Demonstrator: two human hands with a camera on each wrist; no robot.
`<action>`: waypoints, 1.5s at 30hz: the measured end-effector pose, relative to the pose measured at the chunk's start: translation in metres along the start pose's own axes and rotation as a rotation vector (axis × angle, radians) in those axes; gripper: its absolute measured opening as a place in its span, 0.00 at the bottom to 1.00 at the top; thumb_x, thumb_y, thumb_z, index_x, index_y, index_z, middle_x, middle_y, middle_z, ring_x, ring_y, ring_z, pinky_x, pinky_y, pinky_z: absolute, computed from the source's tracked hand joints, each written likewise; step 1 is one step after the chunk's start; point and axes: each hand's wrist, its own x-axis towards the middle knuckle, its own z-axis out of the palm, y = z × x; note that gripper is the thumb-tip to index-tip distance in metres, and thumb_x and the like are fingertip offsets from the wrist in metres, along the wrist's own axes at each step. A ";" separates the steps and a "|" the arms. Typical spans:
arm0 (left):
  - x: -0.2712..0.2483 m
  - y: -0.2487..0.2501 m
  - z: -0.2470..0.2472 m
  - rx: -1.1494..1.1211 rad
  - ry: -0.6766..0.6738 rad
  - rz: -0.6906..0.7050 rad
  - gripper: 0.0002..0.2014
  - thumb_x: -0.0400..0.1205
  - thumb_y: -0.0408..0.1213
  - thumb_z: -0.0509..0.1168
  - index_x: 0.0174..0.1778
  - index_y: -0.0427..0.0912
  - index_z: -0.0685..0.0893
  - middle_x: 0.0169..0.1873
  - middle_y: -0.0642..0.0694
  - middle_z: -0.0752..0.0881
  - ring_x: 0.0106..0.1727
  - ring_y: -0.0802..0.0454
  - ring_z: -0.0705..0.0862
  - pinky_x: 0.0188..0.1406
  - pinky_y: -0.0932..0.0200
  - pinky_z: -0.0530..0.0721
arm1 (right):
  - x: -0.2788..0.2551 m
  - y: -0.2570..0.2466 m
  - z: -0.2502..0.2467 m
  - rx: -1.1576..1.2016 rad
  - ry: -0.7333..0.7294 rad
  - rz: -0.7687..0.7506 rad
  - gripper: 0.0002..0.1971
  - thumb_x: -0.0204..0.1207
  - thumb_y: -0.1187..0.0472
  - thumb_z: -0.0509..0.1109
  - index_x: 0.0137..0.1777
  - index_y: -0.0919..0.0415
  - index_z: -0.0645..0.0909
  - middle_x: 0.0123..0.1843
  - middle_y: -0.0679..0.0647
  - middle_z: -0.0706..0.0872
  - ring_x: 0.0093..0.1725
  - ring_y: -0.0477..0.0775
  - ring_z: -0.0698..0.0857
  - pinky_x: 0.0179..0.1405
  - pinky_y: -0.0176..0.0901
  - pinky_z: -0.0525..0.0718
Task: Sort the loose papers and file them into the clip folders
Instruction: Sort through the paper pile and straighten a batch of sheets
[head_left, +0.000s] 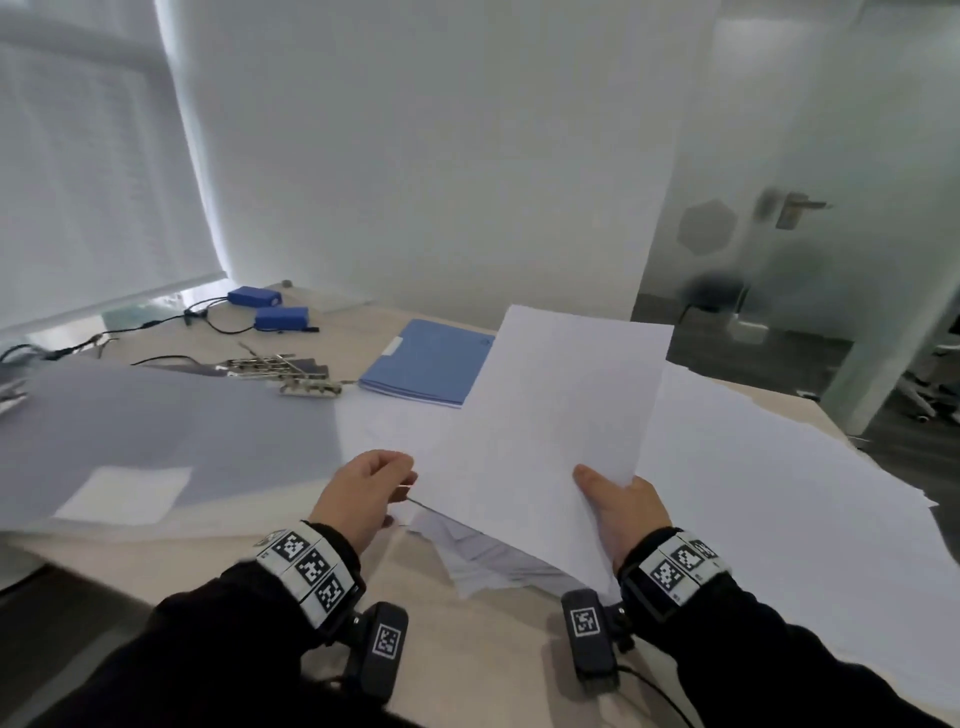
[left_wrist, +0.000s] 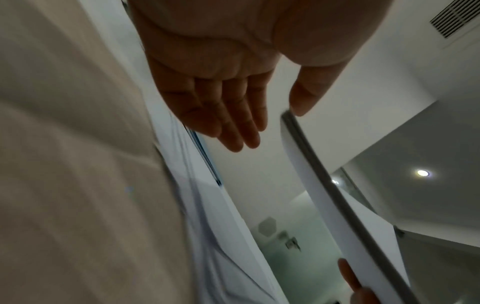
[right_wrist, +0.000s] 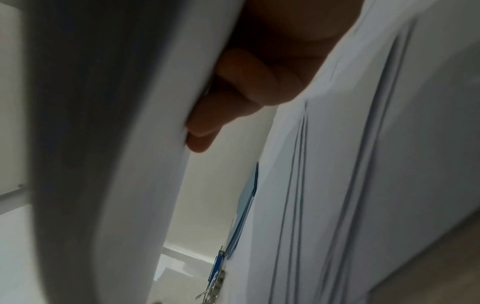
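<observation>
My right hand (head_left: 623, 504) grips a thin stack of white sheets (head_left: 550, 415) at its near right edge and holds it tilted above the table, thumb on top. In the right wrist view its fingers (right_wrist: 233, 92) curl against the underside of the stack (right_wrist: 116, 144). My left hand (head_left: 369, 488) is at the stack's near left corner. Its fingers (left_wrist: 233, 115) are straight, and only the thumb tip touches the edge of the stack (left_wrist: 324, 185). A closed blue clip folder (head_left: 426, 364) lies behind the sheets. An open grey folder cover (head_left: 156, 426) is on the left.
More loose white papers (head_left: 779, 493) spread over the right of the beige table (head_left: 467, 649), some under the held stack. Metal folder clips (head_left: 291, 371) lie by the grey cover. Two blue battery packs (head_left: 280, 317) with black cables sit at the back left. A glass door is at the far right.
</observation>
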 end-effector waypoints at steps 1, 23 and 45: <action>0.001 -0.002 -0.016 0.035 0.044 0.021 0.06 0.84 0.41 0.66 0.50 0.47 0.88 0.47 0.50 0.91 0.53 0.50 0.88 0.44 0.54 0.82 | 0.003 0.002 0.012 0.002 0.001 0.010 0.10 0.74 0.56 0.77 0.48 0.61 0.85 0.46 0.56 0.92 0.48 0.60 0.90 0.59 0.55 0.86; -0.006 -0.039 -0.160 1.322 -0.235 -0.046 0.41 0.74 0.68 0.60 0.84 0.64 0.56 0.86 0.58 0.53 0.86 0.51 0.53 0.80 0.36 0.56 | -0.004 -0.013 0.156 0.005 -0.103 0.065 0.27 0.78 0.58 0.74 0.70 0.75 0.73 0.56 0.62 0.81 0.51 0.57 0.77 0.54 0.43 0.72; -0.042 -0.008 -0.170 1.378 -0.351 0.195 0.32 0.79 0.38 0.64 0.81 0.61 0.66 0.73 0.55 0.73 0.72 0.51 0.77 0.68 0.59 0.75 | -0.009 -0.034 0.112 0.056 0.034 0.074 0.35 0.74 0.55 0.77 0.73 0.77 0.70 0.54 0.60 0.80 0.64 0.64 0.82 0.72 0.55 0.75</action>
